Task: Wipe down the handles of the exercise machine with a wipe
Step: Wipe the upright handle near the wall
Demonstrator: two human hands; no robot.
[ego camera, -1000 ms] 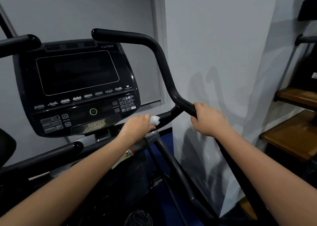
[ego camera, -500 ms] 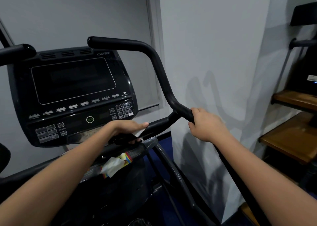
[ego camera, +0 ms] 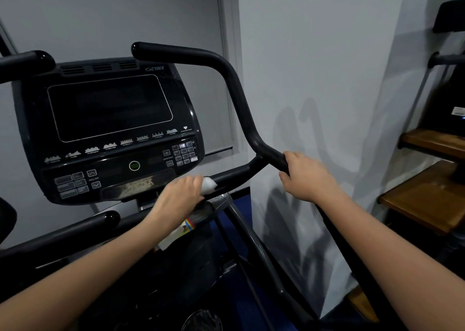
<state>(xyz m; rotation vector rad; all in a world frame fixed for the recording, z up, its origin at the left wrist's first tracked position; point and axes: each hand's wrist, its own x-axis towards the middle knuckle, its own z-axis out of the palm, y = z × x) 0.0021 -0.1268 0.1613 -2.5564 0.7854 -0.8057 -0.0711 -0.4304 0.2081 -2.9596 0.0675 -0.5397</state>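
A black exercise machine fills the left half of the head view. Its right handle (ego camera: 234,97) rises from a joint and bends left at the top. A short crossbar (ego camera: 234,176) runs from that joint toward the console (ego camera: 110,129). My left hand (ego camera: 178,196) presses a white wipe (ego camera: 208,185) onto the crossbar; the wipe sticks out past my fingertips. Just below the joint, my right hand (ego camera: 305,177) is closed around the right handle. The left handle's tip (ego camera: 27,60) shows at the upper left.
A grey wall corner (ego camera: 314,104) stands close behind the right handle. Wooden steps (ego camera: 427,200) and another dark machine are at the right edge. A lower black bar (ego camera: 100,218) runs under my left arm. A small colourful packet (ego camera: 176,235) sits below my left wrist. Blue floor lies beneath.
My left hand slid left along the crossbar with the wipe, then back to the right, so the wipe shows again past my fingers. My right hand kept its hold on the handle.
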